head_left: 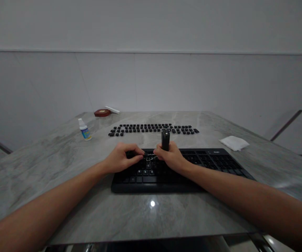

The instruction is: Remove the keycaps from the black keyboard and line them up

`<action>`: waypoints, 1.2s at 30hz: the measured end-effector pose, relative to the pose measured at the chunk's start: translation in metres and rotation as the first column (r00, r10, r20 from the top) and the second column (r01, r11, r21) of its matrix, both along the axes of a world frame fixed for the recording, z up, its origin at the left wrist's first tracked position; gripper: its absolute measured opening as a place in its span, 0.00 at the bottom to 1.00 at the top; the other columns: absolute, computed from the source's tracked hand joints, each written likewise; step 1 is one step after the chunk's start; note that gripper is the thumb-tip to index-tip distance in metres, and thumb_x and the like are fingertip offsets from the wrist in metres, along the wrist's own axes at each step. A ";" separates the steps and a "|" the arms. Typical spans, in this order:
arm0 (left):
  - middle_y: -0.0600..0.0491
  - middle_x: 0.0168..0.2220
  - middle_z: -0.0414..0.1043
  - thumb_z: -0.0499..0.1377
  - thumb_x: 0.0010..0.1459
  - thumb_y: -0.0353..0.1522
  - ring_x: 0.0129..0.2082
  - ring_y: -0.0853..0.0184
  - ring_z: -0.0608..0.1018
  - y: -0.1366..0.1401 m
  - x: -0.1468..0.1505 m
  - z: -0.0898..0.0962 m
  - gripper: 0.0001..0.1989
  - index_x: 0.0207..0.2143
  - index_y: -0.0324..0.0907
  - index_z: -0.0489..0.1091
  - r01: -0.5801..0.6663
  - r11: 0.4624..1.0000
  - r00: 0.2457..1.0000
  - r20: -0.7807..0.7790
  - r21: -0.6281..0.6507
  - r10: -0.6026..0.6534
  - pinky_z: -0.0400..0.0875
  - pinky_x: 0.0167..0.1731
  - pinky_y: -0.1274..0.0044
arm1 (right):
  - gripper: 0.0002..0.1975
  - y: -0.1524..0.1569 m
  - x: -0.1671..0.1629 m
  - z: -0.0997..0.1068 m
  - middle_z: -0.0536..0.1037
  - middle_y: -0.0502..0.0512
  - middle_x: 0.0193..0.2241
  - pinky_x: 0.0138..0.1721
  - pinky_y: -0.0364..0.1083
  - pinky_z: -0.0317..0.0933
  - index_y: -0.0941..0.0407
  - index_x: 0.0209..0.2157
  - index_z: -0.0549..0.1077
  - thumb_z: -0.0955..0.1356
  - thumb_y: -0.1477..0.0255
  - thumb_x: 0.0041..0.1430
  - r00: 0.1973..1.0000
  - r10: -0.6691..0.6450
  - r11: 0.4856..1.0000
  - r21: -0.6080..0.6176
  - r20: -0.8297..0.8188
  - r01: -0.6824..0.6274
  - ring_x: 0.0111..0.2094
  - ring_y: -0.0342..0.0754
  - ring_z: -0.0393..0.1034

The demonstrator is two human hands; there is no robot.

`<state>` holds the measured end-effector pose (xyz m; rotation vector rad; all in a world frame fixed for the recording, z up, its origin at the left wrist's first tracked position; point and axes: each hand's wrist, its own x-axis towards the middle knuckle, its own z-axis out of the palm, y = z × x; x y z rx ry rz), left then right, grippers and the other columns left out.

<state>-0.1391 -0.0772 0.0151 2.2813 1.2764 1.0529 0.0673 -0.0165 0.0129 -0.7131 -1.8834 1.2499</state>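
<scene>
A black keyboard [151,188] lies flat near the front of the table, with many of its keycaps off in the left and middle part. My right hand [173,157] is closed round the upright black handle of a wire keycap puller [165,138], whose thin wire ends reach left over the keys. At the keyboard's upper left rests my left hand [124,157], thumb and forefinger drawn together close to the wire tips. Whatever lies between those fingertips is too small to make out. Behind the keyboard, loose black keycaps [145,127] lie in rows.
A white spray bottle [84,130] with a blue label stands at the left. Farther back are a reddish-brown case [102,112] and a white strip [112,110]. A folded white cloth [234,143] lies on the grey marbled table [93,217] at the right.
</scene>
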 end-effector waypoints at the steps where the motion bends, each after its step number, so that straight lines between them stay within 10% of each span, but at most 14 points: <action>1: 0.51 0.33 0.80 0.60 0.57 0.31 0.33 0.67 0.81 0.000 0.001 0.000 0.05 0.34 0.39 0.76 0.010 1.000 1.000 0.004 -0.002 -0.010 0.75 0.38 0.76 | 0.17 0.000 0.000 0.000 0.55 0.44 0.11 0.20 0.43 0.43 0.54 0.11 0.56 0.65 0.65 0.45 1.000 0.002 1.000 0.004 -0.002 -0.002 0.17 0.38 0.47; 9: 0.51 0.34 0.79 0.59 0.57 0.31 0.32 0.68 0.79 0.018 -0.031 -0.004 0.06 0.35 0.40 0.75 -0.065 0.992 0.985 -0.150 0.109 0.081 0.73 0.36 0.76 | 0.17 0.002 0.001 -0.006 0.54 0.43 0.12 0.21 0.42 0.43 0.54 0.12 0.55 0.65 0.67 0.46 1.000 0.008 1.000 0.030 0.000 -0.008 0.17 0.37 0.46; 17: 0.50 0.31 0.76 0.57 0.57 0.31 0.32 0.64 0.75 0.050 -0.084 -0.017 0.07 0.33 0.41 0.75 -0.292 0.944 0.796 -0.509 0.152 0.328 0.69 0.37 0.72 | 0.18 0.004 0.001 -0.009 0.51 0.43 0.13 0.21 0.43 0.41 0.54 0.13 0.52 0.65 0.67 0.47 1.000 0.024 1.000 0.019 -0.004 -0.024 0.17 0.37 0.45; 36: 0.43 0.44 0.75 0.51 0.60 0.32 0.44 0.56 0.74 0.053 -0.074 -0.019 0.19 0.51 0.36 0.72 -0.293 0.915 0.761 -0.511 0.279 0.400 0.69 0.50 0.64 | 0.17 0.004 0.001 -0.008 0.52 0.44 0.13 0.21 0.43 0.42 0.54 0.12 0.53 0.64 0.68 0.47 0.999 0.003 0.997 0.073 0.045 -0.006 0.18 0.38 0.47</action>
